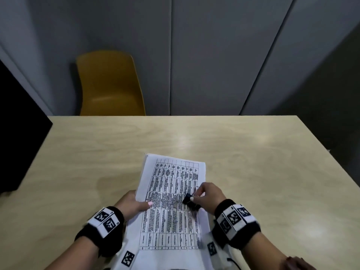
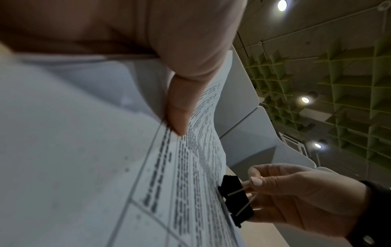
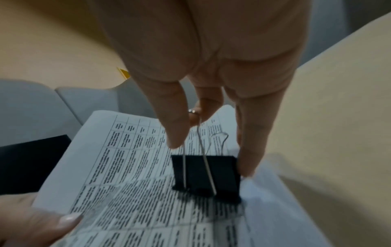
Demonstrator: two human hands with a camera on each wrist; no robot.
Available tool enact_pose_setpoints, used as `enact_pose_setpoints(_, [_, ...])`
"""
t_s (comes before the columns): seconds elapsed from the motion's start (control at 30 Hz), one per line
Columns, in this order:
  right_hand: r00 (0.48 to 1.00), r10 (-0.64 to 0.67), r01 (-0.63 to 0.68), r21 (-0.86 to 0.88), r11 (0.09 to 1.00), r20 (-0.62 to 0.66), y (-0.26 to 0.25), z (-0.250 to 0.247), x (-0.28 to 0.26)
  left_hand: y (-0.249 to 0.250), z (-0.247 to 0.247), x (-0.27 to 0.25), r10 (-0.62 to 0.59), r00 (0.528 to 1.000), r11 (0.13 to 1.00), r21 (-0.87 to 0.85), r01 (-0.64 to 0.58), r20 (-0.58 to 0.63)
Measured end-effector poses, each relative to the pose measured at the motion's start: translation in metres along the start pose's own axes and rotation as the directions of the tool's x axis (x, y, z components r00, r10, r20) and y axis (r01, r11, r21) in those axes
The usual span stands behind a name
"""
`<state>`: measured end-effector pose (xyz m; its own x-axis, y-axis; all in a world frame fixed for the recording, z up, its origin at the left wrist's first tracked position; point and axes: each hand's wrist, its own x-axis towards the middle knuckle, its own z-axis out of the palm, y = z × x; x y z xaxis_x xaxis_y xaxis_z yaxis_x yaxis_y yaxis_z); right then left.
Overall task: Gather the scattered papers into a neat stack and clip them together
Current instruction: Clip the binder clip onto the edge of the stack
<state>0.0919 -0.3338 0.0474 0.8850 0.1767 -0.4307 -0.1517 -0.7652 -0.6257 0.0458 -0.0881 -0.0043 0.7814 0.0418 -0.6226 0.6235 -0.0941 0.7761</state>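
Observation:
A stack of white papers [image 1: 169, 199] printed with a table is held above the wooden table [image 1: 253, 162], near its front edge. My left hand [image 1: 134, 204] grips the stack's left edge, thumb on top; the thumb shows in the left wrist view over the papers [image 2: 190, 158]. A black binder clip [image 1: 191, 201] sits on the stack's right edge. My right hand [image 1: 208, 195] pinches its wire handles. In the right wrist view the binder clip [image 3: 206, 173] stands on the papers [image 3: 127, 158] with my fingers [image 3: 175, 127] on the wires. The binder clip [image 2: 236, 198] also shows in the left wrist view.
A yellow chair [image 1: 111, 84] stands behind the table's far edge. A black object [image 1: 17, 133] lies off the table's left side. Grey wall panels [image 1: 214, 55] rise behind.

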Motion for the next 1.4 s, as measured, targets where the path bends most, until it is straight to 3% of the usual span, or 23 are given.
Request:
enact_pose_setpoints(0.1, [0.996, -0.011, 0.011, 0.005, 1.000, 0.088, -0.005, -0.007, 0.003, -0.005, -0.007, -0.002, 0.025, 1.000, 0.999, -0.048, -0.026, -0.014])
enact_pose_setpoints(0.3, [0.993, -0.081, 0.079, 0.020, 0.997, 0.090, -0.024, -0.018, 0.011, -0.018, -0.013, 0.004, 0.112, 0.994, 0.992, -0.059, -0.112, 0.006])
enact_pose_setpoints(0.57, [0.968, -0.025, -0.015, 0.158, 0.987, 0.249, -0.037, -0.013, 0.016, -0.008, -0.007, -0.006, 0.118, 0.993, 0.993, -0.010, -0.117, 0.023])
enact_pose_setpoints(0.77, [0.934, -0.010, 0.005, 0.016, 1.000, 0.358, -0.032, 0.004, 0.003, -0.014, -0.011, -0.004, 0.036, 0.999, 0.999, 0.027, -0.036, 0.022])
enact_pose_setpoints(0.9, [0.948, -0.103, 0.120, -0.037, 0.992, 0.301, -0.019, 0.012, -0.009, -0.020, -0.015, -0.002, -0.005, 1.000, 1.000, -0.003, 0.005, 0.014])
enact_pose_setpoints(1.0, [0.938, -0.129, 0.148, -0.034, 0.988, 0.321, -0.009, 0.006, -0.008, -0.023, -0.017, 0.001, -0.010, 1.000, 1.000, 0.010, 0.010, 0.015])
enact_pose_setpoints(1.13, [0.954, -0.175, 0.210, -0.126, 0.970, 0.243, -0.006, 0.002, 0.002, -0.022, -0.017, 0.002, -0.011, 1.000, 1.000, 0.028, 0.010, 0.028])
enact_pose_setpoints(1.4, [0.899, -0.189, 0.287, -0.206, 0.935, 0.395, -0.023, -0.011, 0.006, -0.008, -0.011, -0.015, -0.001, 1.000, 0.992, 0.125, 0.003, -0.014])
